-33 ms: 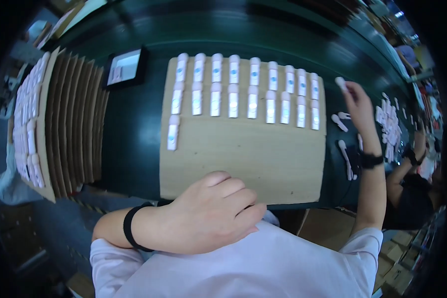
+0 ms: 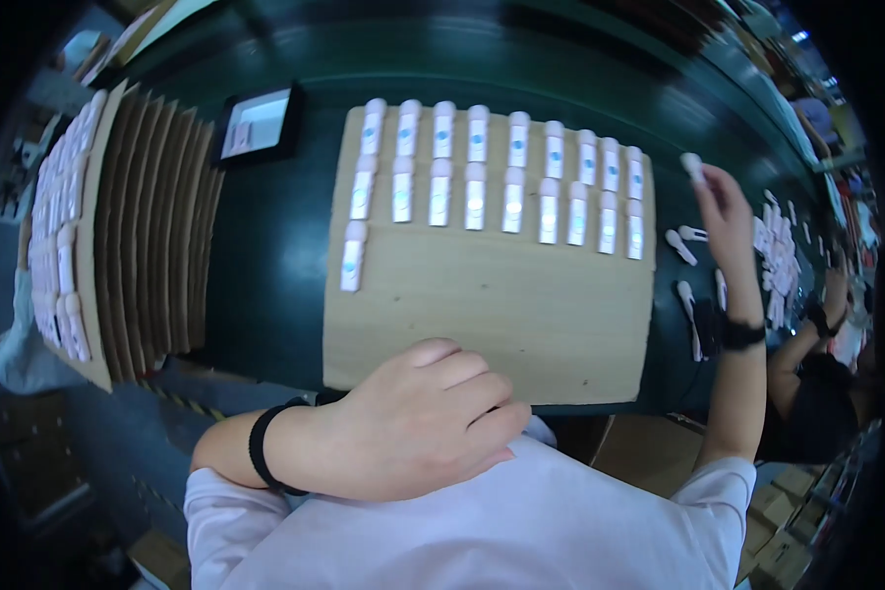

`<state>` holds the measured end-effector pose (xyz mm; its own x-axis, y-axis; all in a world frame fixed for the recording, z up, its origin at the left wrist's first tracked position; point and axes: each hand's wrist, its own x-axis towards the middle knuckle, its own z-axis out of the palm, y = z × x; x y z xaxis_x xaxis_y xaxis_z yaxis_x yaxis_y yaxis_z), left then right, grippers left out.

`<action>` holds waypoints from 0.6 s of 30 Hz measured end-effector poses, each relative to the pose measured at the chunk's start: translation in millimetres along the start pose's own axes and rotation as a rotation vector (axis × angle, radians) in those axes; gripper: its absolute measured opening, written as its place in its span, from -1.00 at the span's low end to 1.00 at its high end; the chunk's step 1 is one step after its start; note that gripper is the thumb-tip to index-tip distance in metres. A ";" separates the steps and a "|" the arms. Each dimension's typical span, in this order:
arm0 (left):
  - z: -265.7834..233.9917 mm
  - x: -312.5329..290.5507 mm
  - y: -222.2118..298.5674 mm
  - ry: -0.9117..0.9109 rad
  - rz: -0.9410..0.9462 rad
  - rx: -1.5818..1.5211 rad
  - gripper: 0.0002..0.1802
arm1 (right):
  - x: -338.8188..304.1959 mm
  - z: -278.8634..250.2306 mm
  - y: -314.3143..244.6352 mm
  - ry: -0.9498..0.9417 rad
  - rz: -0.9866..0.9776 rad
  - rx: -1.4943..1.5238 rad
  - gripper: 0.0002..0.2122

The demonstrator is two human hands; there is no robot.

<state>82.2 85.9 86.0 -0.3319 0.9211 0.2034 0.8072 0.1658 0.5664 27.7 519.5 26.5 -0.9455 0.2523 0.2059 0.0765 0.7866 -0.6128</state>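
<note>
Landmark: board (image 2: 492, 305), a tan cardboard sheet lying on the dark green table (image 2: 265, 256). Left hand (image 2: 418, 423) rests at the board's near edge, fingers curled loosely, gripping nothing that shows. Right hand (image 2: 723, 202) is raised just off the board's right edge, fingertips pinched on one small white device (image 2: 693, 165), clear of the board. On the board: far row, 8 white devices; second row, 8; third row, 1 only, at its left end (image 2: 352, 256); 17 laid in all. Judgement: two rows look full, the third barely begun, so roughly the near half of the board is bare and most of the filling appears left. Right of the board, about 4 loose devices (image 2: 680, 246) lie on the table, and beyond them a white heap (image 2: 782, 261), count not readable. Left of the board, a fanned stack of boards (image 2: 157, 226), about 8, the outermost loaded with devices. A small black tray (image 2: 258, 126) sits off the board's far-left corner
</note>
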 end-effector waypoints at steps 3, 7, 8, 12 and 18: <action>4.3 -18.1 -8.7 0.177 -0.077 -0.146 -0.64 | -45.2 3.3 -68.8 0.053 -0.063 0.378 -0.77; 12.6 -37.6 -21.4 0.353 -0.168 -0.223 -0.62 | -132.2 10.3 -122.4 -0.154 -0.040 0.746 -0.71; 14.0 -40.5 -23.5 0.343 -0.182 -0.219 -0.62 | -143.5 18.7 -145.0 -0.234 -0.023 0.817 -0.70; 18.9 -46.6 -27.3 0.446 -0.212 -0.300 -0.59 | -158.7 60.5 -186.6 -0.430 -0.098 0.760 -0.77; 17.1 -43.4 -23.8 0.486 -0.194 -0.311 -0.59 | -157.5 102.0 -207.7 -0.377 -0.298 0.753 -0.74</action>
<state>85.8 47.9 50.1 -0.7025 0.6060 0.3731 0.5538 0.1362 0.8214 128.5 258.9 43.5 -0.9444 -0.2096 0.2534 -0.2916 0.1777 -0.9399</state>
